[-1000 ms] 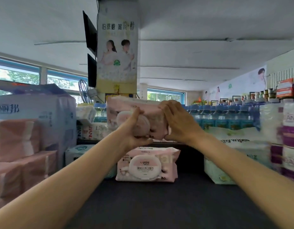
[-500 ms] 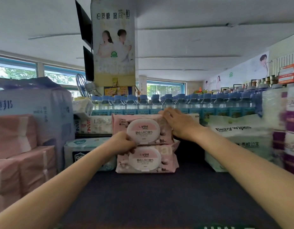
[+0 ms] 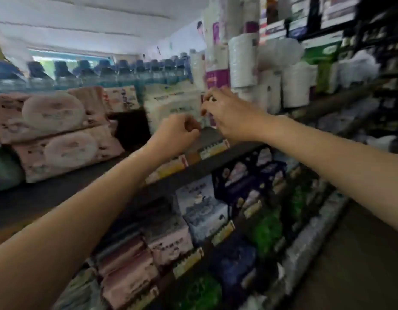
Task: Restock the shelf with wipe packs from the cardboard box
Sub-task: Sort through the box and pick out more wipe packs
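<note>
Two pink wipe packs lie stacked on the dark top shelf point(image 3: 48, 198) at the left, the upper pack point(image 3: 52, 110) resting on the lower pack point(image 3: 68, 151). Both my hands hang in the air to the right of the stack, over the shelf's front edge. My left hand point(image 3: 178, 133) is curled into a loose fist and holds nothing. My right hand point(image 3: 229, 113) is higher, its fingers loosely bent and empty, just in front of a white baby-wipes pack point(image 3: 173, 104). No cardboard box is in view. The picture is blurred.
Blue-capped water bottles point(image 3: 104, 74) line the back of the top shelf. Stacks of white paper cups point(image 3: 242, 61) stand at the right. Lower shelves hold pink and blue packs point(image 3: 171, 242) behind yellow price tags point(image 3: 213, 148). The aisle floor point(image 3: 361, 265) lies at the lower right.
Both hands have let go of the upper pink pack, now lying on the lower one, and have moved right. My view has swung right and down, showing the lower shelves.
</note>
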Motion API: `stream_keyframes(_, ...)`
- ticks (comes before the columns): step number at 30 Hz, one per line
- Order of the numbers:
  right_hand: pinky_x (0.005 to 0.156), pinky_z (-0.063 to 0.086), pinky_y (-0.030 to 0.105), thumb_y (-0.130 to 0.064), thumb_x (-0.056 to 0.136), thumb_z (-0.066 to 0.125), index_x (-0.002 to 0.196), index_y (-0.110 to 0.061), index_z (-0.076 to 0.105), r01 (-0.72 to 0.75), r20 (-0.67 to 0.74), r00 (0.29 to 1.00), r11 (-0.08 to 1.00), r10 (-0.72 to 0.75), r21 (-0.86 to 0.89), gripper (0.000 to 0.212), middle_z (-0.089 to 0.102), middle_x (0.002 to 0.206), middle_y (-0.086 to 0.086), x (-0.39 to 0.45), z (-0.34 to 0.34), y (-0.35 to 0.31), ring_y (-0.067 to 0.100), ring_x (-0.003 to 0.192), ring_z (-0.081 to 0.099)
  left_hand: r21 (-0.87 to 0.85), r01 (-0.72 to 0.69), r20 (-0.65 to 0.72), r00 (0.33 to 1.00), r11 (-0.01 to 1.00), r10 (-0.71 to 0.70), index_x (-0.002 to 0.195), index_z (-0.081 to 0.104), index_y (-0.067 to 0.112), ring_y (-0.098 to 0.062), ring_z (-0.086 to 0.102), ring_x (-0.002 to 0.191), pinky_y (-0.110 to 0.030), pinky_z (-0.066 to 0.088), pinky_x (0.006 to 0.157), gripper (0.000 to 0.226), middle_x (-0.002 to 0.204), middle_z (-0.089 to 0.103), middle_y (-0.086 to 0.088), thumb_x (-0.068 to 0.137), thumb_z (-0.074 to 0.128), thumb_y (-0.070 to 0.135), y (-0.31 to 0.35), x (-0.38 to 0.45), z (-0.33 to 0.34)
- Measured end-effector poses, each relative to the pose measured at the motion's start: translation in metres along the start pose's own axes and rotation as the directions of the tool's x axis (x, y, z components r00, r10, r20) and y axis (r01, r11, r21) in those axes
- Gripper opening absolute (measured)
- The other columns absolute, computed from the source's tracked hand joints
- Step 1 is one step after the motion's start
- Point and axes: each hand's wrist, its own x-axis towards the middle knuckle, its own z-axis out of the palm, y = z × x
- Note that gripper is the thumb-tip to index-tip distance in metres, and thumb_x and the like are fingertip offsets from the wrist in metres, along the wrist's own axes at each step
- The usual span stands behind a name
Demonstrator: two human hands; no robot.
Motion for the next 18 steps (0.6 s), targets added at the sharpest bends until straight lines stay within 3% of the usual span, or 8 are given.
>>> stream_keyframes(3, 0.094, 0.039, 0.036, -0.011, 0.092, 0.048, 0.127, -0.005, 0.043, -0.239, 0.375, 0.898, 0.971, 0.232, -0.029, 0.036, 0.035, 0.132, 0.016, -0.122, -0.005, 0.035, 0.033, 0.122, 0.037, -0.064, -0.133, 0.212, 0.967, 0.989, 0.144, 0.105, 0.061, 0.008, -0.018, 0.054, 0.090, -0.027, 0.041, 0.077, 0.019, 0.094, 0.058, -0.003, 0.089, 0.052, 0.015, 0.057, -0.026, 0.076)
stream_keyframes(5, 0.084, 0.040, 0.032, -0.013, 0.092, 0.049, 0.124, -0.006, 0.047, -0.401, 0.617, 0.696, 0.912, 0.368, -0.093, 0.033, 0.045, 0.125, 0.014, -0.217, -0.011, 0.052, 0.032, 0.115, 0.047, -0.121, -0.185, 0.403, 0.889, 0.975, 0.218, 0.108, 0.060, 0.006, -0.021, 0.057, 0.095, -0.029, 0.044, 0.080, 0.021, 0.100, 0.061, -0.006, 0.090, 0.051, 0.015, 0.101, -0.049, 0.134)
stream_keyframes(8, 0.089, 0.046, 0.034, -0.009, 0.091, 0.044, 0.122, -0.006, 0.051, -0.551, 0.831, 0.306, 0.799, 0.464, -0.243, 0.031, 0.056, 0.122, 0.014, -0.373, -0.027, 0.060, 0.030, 0.108, 0.055, -0.191, -0.296, 0.693, 0.635, 0.936, 0.342, 0.114, 0.058, 0.006, -0.026, 0.057, 0.109, -0.031, 0.045, 0.087, 0.025, 0.116, 0.062, -0.010, 0.092, 0.050, 0.016, 0.180, -0.103, 0.219)
stream_keyframes(10, 0.081, 0.049, 0.031, -0.010, 0.091, 0.043, 0.122, -0.009, 0.051, -0.665, 0.856, 0.016, 0.645, 0.516, -0.376, 0.031, 0.060, 0.110, 0.010, -0.477, -0.043, 0.059, 0.025, 0.097, 0.059, -0.257, -0.332, 0.761, 0.509, 0.908, 0.402, 0.116, 0.058, 0.008, -0.024, 0.058, 0.109, -0.027, 0.044, 0.086, 0.026, 0.116, 0.063, -0.009, 0.092, 0.051, 0.016, 0.234, -0.144, 0.264)
stream_keyframes(12, 0.061, 0.049, 0.025, -0.017, 0.083, 0.052, 0.096, -0.007, 0.055, -0.784, 0.836, -0.229, 0.414, 0.500, -0.462, 0.017, 0.063, 0.080, 0.007, -0.572, -0.065, 0.047, 0.017, 0.070, 0.060, -0.341, -0.330, 0.785, 0.415, 0.880, 0.459, 0.113, 0.060, 0.007, -0.025, 0.061, 0.105, -0.025, 0.044, 0.084, 0.025, 0.109, 0.066, -0.012, 0.090, 0.053, 0.013, 0.284, -0.184, 0.303)
stream_keyframes(14, 0.055, 0.043, 0.020, -0.018, 0.080, 0.056, 0.074, -0.014, 0.051, -0.844, 0.785, -0.318, 0.219, 0.531, -0.490, 0.009, 0.062, 0.074, 0.005, -0.651, -0.088, 0.033, 0.013, 0.063, 0.057, -0.402, -0.346, 0.801, 0.315, 0.848, 0.509, 0.109, 0.061, 0.006, -0.026, 0.062, 0.104, -0.028, 0.046, 0.087, 0.023, 0.108, 0.068, -0.014, 0.088, 0.054, 0.011, 0.329, -0.221, 0.338)
stream_keyframes(16, 0.068, 0.044, 0.028, -0.014, 0.087, 0.051, 0.087, -0.008, 0.063, -0.813, 0.698, -0.427, 0.094, 0.575, -0.575, 0.013, 0.066, 0.098, 0.013, -0.725, -0.102, 0.022, 0.027, 0.087, 0.062, -0.431, -0.383, 0.821, 0.209, 0.817, 0.531, 0.110, 0.062, 0.007, -0.025, 0.060, 0.106, -0.027, 0.045, 0.088, 0.023, 0.111, 0.066, -0.011, 0.089, 0.052, 0.012, 0.370, -0.256, 0.370)
stream_keyframes(18, 0.072, 0.046, 0.032, -0.017, 0.086, 0.051, 0.079, -0.006, 0.063, -0.789, 0.681, -0.510, 0.029, 0.526, -0.614, 0.017, 0.064, 0.091, 0.015, -0.794, -0.103, 0.010, 0.026, 0.088, 0.061, -0.457, -0.409, 0.830, 0.121, 0.790, 0.544, 0.110, 0.062, 0.007, -0.024, 0.060, 0.108, -0.025, 0.043, 0.086, 0.024, 0.113, 0.065, -0.009, 0.090, 0.050, 0.011, 0.407, -0.289, 0.400)
